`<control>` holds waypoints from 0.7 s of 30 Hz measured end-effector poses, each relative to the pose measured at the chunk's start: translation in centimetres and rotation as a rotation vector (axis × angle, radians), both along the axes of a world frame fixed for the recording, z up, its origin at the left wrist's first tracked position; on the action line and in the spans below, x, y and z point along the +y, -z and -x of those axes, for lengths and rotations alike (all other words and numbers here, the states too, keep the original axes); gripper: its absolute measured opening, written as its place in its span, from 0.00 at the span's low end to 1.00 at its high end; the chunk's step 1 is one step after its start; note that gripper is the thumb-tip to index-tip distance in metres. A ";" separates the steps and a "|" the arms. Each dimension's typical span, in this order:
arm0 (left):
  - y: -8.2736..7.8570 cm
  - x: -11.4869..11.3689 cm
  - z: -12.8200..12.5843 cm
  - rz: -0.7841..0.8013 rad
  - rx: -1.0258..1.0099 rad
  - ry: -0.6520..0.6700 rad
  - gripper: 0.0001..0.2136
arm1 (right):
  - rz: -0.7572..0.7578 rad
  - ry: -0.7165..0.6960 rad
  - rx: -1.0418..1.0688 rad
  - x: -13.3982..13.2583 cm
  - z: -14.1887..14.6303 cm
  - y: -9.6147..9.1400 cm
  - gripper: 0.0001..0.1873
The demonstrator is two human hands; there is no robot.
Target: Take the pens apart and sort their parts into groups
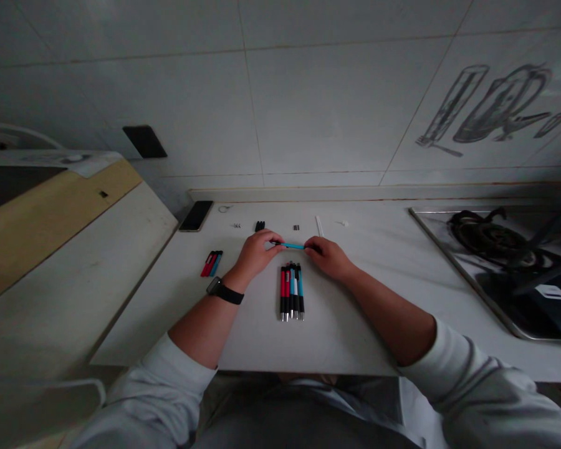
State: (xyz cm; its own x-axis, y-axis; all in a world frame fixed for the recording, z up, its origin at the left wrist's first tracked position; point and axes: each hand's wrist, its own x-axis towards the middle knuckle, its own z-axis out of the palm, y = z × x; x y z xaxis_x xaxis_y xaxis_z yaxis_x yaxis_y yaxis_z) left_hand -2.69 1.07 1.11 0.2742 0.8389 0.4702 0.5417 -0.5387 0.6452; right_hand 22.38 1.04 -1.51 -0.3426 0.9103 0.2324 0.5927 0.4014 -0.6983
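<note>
A blue pen (293,246) lies level between my two hands, just above the white counter (355,324). My left hand (257,252) pinches its left end and my right hand (327,255) grips its right end. Both hands are closed on it. Right below them a row of several assembled pens (292,292), red, blue, white and black, lies side by side. A small bunch of red and blue pen barrels (212,263) rests to the left of my left wrist, which wears a black watch (224,291).
A dark phone (196,216) lies at the counter's back left. Small pen parts sit along the back: springs (236,225), black pieces (260,225), a white refill (318,226). A gas stove (500,249) fills the right side. A lower wooden surface (51,218) stands at left.
</note>
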 end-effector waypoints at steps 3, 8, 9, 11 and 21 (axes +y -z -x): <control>0.1 0.0 0.0 -0.003 0.000 0.003 0.02 | 0.022 0.024 0.023 -0.1 0.1 -0.2 0.11; 0.2 0.1 0.0 0.001 0.012 -0.003 0.03 | 0.003 -0.012 -0.015 -0.1 0.1 -0.3 0.08; 0.2 0.1 0.0 0.000 0.015 0.000 0.03 | 0.017 -0.003 -0.002 -0.1 0.1 -0.3 0.08; 0.2 0.1 0.1 -0.007 0.016 0.003 0.03 | 0.034 0.012 0.018 -0.1 0.2 -0.3 0.11; 0.2 0.1 0.2 0.030 0.005 -0.015 0.03 | 0.001 -0.001 0.001 -0.3 0.2 -0.5 0.10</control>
